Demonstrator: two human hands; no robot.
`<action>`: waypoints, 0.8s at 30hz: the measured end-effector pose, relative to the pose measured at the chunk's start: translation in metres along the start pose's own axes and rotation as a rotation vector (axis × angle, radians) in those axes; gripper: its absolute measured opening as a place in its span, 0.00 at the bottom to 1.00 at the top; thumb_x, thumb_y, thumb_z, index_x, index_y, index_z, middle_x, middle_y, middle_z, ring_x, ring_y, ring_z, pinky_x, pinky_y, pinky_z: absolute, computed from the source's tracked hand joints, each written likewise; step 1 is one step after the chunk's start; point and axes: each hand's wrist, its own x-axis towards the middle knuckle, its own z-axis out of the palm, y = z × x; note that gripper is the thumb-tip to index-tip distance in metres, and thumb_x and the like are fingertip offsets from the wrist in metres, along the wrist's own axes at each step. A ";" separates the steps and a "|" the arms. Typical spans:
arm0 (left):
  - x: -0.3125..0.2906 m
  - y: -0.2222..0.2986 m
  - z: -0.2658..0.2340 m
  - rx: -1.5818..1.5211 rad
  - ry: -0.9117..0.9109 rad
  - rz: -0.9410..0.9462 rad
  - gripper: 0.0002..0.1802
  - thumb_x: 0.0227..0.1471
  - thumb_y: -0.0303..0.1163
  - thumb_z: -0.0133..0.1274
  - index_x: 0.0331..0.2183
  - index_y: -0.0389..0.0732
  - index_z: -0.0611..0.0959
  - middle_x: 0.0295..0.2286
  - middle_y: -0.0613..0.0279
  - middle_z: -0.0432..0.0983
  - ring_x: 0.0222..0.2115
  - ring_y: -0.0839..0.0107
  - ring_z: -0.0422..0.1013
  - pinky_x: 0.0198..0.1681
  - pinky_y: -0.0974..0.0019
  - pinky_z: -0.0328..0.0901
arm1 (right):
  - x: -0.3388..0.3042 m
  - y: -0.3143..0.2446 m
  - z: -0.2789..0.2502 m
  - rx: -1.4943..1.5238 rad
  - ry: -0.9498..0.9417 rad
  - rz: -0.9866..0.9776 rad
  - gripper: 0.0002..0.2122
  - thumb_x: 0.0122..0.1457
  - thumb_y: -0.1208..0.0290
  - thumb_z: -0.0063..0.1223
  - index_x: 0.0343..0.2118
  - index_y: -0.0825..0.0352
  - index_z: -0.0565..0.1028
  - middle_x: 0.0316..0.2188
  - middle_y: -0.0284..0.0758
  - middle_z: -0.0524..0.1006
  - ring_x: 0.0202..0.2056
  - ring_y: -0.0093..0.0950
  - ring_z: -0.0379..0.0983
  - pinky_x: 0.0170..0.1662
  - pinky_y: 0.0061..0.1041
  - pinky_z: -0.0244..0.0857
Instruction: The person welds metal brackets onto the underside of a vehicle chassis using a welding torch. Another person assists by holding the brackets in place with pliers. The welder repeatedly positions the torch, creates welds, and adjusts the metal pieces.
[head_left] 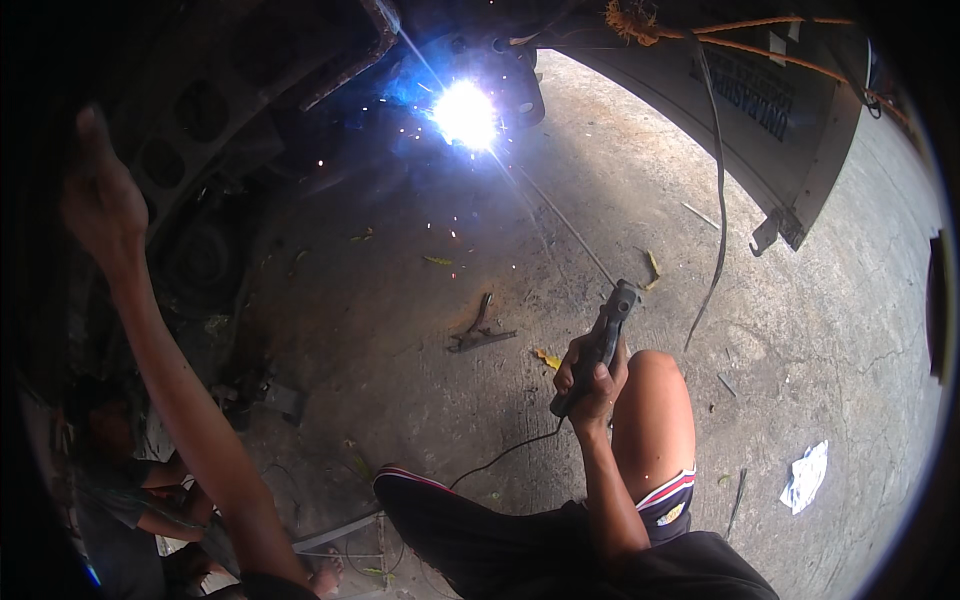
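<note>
My right hand (597, 382) is wrapped round a black welding electrode holder (610, 325), in front of my bent knee. A long thin welding rod (568, 228) runs up and left from the holder's jaws. Its far end meets a dark metal part in a glaring white-blue welding arc (466, 115), which hides the joint and throws sparks. A cable (510, 455) trails from the holder's lower end. My left hand (105, 205) is raised at the far left beside dark metalwork, with one digit stretched upward. Its other fingers are mostly lost in shadow, and it shows no tool.
A dark frame with round holes (203, 110) spans the upper left. A grey panel (790, 130) hangs at the upper right, near an orange rope (760, 50) and a dangling cable (720, 180). A metal bracket (482, 330) lies on the concrete. Another person (130, 500) crouches at lower left.
</note>
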 end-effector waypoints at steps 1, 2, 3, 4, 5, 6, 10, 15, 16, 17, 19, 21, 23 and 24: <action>0.000 0.000 0.000 -0.028 -0.024 -0.071 0.35 0.62 0.59 0.38 0.48 0.36 0.81 0.17 0.58 0.69 0.20 0.68 0.64 0.33 0.63 0.63 | -0.001 0.000 0.000 0.001 0.004 -0.007 0.35 0.50 0.47 0.59 0.50 0.71 0.60 0.24 0.36 0.67 0.14 0.21 0.64 0.14 0.20 0.59; 0.001 0.000 -0.001 -0.013 -0.078 -0.147 0.36 0.62 0.59 0.38 0.47 0.36 0.81 0.16 0.60 0.68 0.19 0.69 0.63 0.33 0.64 0.63 | -0.001 0.000 0.000 -0.003 0.019 -0.013 0.34 0.50 0.47 0.59 0.49 0.71 0.61 0.24 0.36 0.67 0.14 0.21 0.65 0.14 0.20 0.59; 0.001 0.001 -0.001 0.001 -0.085 -0.234 0.36 0.61 0.60 0.38 0.47 0.36 0.81 0.14 0.62 0.65 0.18 0.71 0.62 0.32 0.64 0.62 | -0.001 0.001 0.001 0.001 0.011 -0.016 0.34 0.50 0.47 0.59 0.50 0.71 0.60 0.25 0.36 0.67 0.14 0.21 0.65 0.14 0.20 0.59; 0.002 0.003 -0.001 -0.001 -0.027 -0.171 0.37 0.61 0.61 0.38 0.47 0.37 0.82 0.13 0.64 0.61 0.17 0.72 0.61 0.31 0.65 0.62 | 0.000 0.000 0.001 0.002 0.013 -0.018 0.35 0.50 0.48 0.59 0.50 0.71 0.60 0.25 0.36 0.67 0.14 0.21 0.65 0.14 0.20 0.59; 0.001 0.005 0.002 -0.006 -0.015 -0.198 0.37 0.60 0.61 0.38 0.46 0.37 0.82 0.11 0.66 0.58 0.16 0.73 0.60 0.30 0.66 0.61 | 0.001 0.000 0.002 0.003 0.011 -0.038 0.35 0.50 0.48 0.59 0.51 0.71 0.60 0.25 0.37 0.67 0.14 0.22 0.65 0.14 0.20 0.59; 0.002 0.006 -0.002 0.011 -0.125 -0.280 0.37 0.60 0.62 0.38 0.47 0.37 0.82 0.11 0.66 0.58 0.16 0.73 0.60 0.30 0.66 0.61 | 0.001 0.000 0.002 0.000 0.013 -0.016 0.35 0.50 0.48 0.59 0.51 0.71 0.60 0.25 0.37 0.67 0.14 0.22 0.65 0.14 0.20 0.59; 0.000 0.011 0.000 -0.045 0.022 -0.150 0.39 0.60 0.63 0.36 0.38 0.35 0.85 0.11 0.67 0.56 0.16 0.75 0.57 0.28 0.67 0.59 | 0.006 -0.001 0.003 0.008 -0.006 -0.001 0.36 0.50 0.48 0.59 0.53 0.71 0.59 0.26 0.37 0.67 0.15 0.22 0.65 0.14 0.19 0.59; 0.007 -0.001 -0.008 0.040 -0.249 -0.350 0.40 0.59 0.65 0.36 0.49 0.38 0.80 0.19 0.57 0.71 0.24 0.70 0.68 0.37 0.63 0.64 | 0.005 -0.001 0.002 0.009 -0.007 0.005 0.37 0.50 0.48 0.59 0.54 0.71 0.59 0.26 0.37 0.67 0.15 0.22 0.65 0.14 0.19 0.60; 0.006 -0.003 -0.008 0.044 -0.241 -0.349 0.41 0.59 0.65 0.36 0.50 0.38 0.80 0.23 0.54 0.75 0.27 0.68 0.71 0.40 0.63 0.64 | 0.004 -0.001 0.002 0.009 -0.007 0.006 0.37 0.50 0.48 0.59 0.54 0.71 0.59 0.26 0.37 0.67 0.15 0.22 0.65 0.14 0.19 0.60; 0.006 -0.005 -0.008 0.086 -0.248 -0.399 0.41 0.59 0.65 0.36 0.50 0.37 0.80 0.26 0.51 0.77 0.30 0.67 0.72 0.42 0.62 0.64 | 0.004 -0.001 0.002 0.008 -0.001 0.000 0.37 0.50 0.48 0.59 0.54 0.70 0.59 0.26 0.37 0.67 0.15 0.22 0.65 0.14 0.19 0.60; 0.004 -0.004 -0.005 0.033 -0.135 -0.332 0.41 0.59 0.65 0.36 0.51 0.37 0.79 0.34 0.47 0.80 0.37 0.63 0.74 0.47 0.61 0.63 | 0.004 -0.001 0.003 0.003 -0.003 0.000 0.37 0.50 0.48 0.59 0.53 0.70 0.59 0.26 0.37 0.67 0.15 0.22 0.65 0.14 0.20 0.60; 0.002 0.000 -0.003 0.004 -0.061 -0.262 0.40 0.59 0.64 0.36 0.51 0.37 0.78 0.37 0.45 0.80 0.39 0.60 0.74 0.48 0.61 0.63 | 0.005 -0.001 0.002 0.003 -0.002 -0.002 0.37 0.50 0.48 0.59 0.53 0.70 0.59 0.25 0.37 0.67 0.15 0.22 0.65 0.14 0.20 0.60; 0.002 0.006 0.000 -0.050 0.027 -0.126 0.38 0.59 0.63 0.37 0.47 0.37 0.78 0.31 0.47 0.77 0.35 0.60 0.72 0.44 0.61 0.62 | 0.005 -0.001 0.002 0.007 -0.001 -0.003 0.37 0.49 0.48 0.60 0.54 0.70 0.59 0.25 0.37 0.67 0.14 0.22 0.65 0.14 0.19 0.60; 0.002 0.009 0.001 -0.079 0.086 -0.050 0.37 0.59 0.63 0.37 0.43 0.36 0.79 0.27 0.50 0.73 0.31 0.62 0.69 0.41 0.61 0.61 | 0.005 -0.001 0.001 0.014 -0.006 0.005 0.37 0.49 0.48 0.60 0.54 0.70 0.59 0.25 0.36 0.67 0.14 0.22 0.64 0.14 0.19 0.60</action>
